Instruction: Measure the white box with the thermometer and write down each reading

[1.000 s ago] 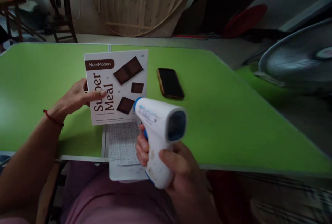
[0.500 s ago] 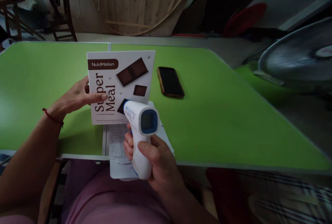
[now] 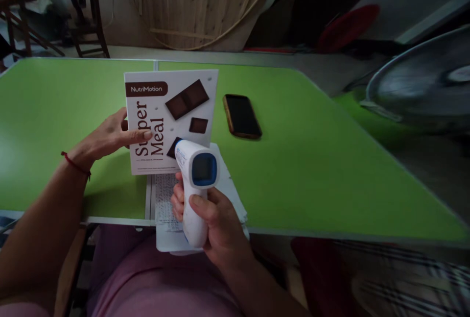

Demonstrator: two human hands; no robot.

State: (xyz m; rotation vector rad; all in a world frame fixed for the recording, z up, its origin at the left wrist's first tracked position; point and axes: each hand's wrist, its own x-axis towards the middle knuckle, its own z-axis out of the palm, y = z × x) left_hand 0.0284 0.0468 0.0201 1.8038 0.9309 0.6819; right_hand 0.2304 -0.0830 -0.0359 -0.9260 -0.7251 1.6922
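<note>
My left hand (image 3: pixel 113 135) grips a white box (image 3: pixel 179 121) by its left side, thumb across the front and the other fingers behind, out of sight. Brown chocolate-like bars and the words "NutriMotion" and "Super Meal" are printed on the box, which is held up facing me. In my right hand (image 3: pixel 216 219) is a white and blue infrared thermometer (image 3: pixel 194 189), its fingers wrapped round the handle. The thermometer's nose points at the lower right part of the box; whether they touch I cannot tell. Its screen faces me and looks dark.
Below the box, papers with handwriting (image 3: pixel 167 204) lie at the near edge of the green table (image 3: pixel 312 170). A phone (image 3: pixel 242 116) in a brown case rests right of the box. A large fan (image 3: pixel 422 82) stands beyond the table's right side. A wooden chair (image 3: pixel 88 18) is behind.
My right hand and the thermometer have shifted slightly left and up. The box has barely moved in my left hand.
</note>
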